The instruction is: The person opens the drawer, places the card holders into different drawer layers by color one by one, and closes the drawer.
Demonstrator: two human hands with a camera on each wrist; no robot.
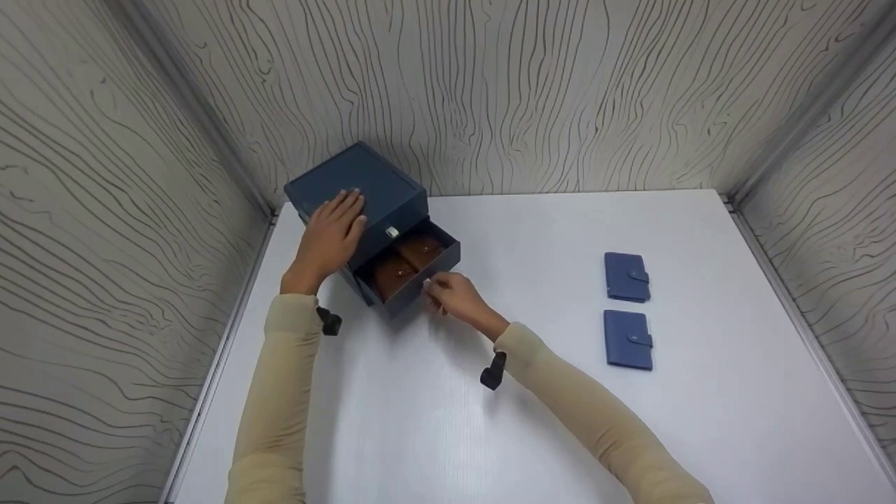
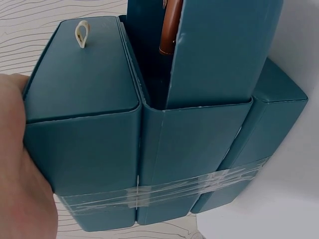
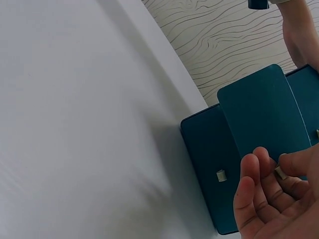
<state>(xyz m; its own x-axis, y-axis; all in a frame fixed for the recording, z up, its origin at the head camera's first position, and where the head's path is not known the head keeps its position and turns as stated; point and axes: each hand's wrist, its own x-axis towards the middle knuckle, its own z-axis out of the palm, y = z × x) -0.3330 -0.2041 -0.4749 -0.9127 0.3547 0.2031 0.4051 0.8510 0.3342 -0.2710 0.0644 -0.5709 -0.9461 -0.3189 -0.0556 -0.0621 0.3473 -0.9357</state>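
Note:
A dark teal box of three stacked drawers (image 1: 357, 185) stands at the table's back left, with clear tape (image 2: 149, 194) round its sides. Its middle drawer (image 1: 423, 290) is pulled out and holds two brown leather wallets (image 1: 393, 276) with small snaps. My left hand (image 1: 329, 234) rests on the box top, fingers straight. At the drawer front, my right hand (image 1: 455, 297) pinches the small pale pull tab (image 3: 280, 173) between thumb and fingers. Another pull tab (image 3: 221, 176) shows on the bottom drawer front in the right wrist view.
Two blue snap-strap wallets (image 1: 626, 276) lie one in front of the other on the right of the white table (image 1: 532, 434). Wood-grain patterned panels (image 1: 525, 91) stand behind the table and at both sides. The box is close to the back panel.

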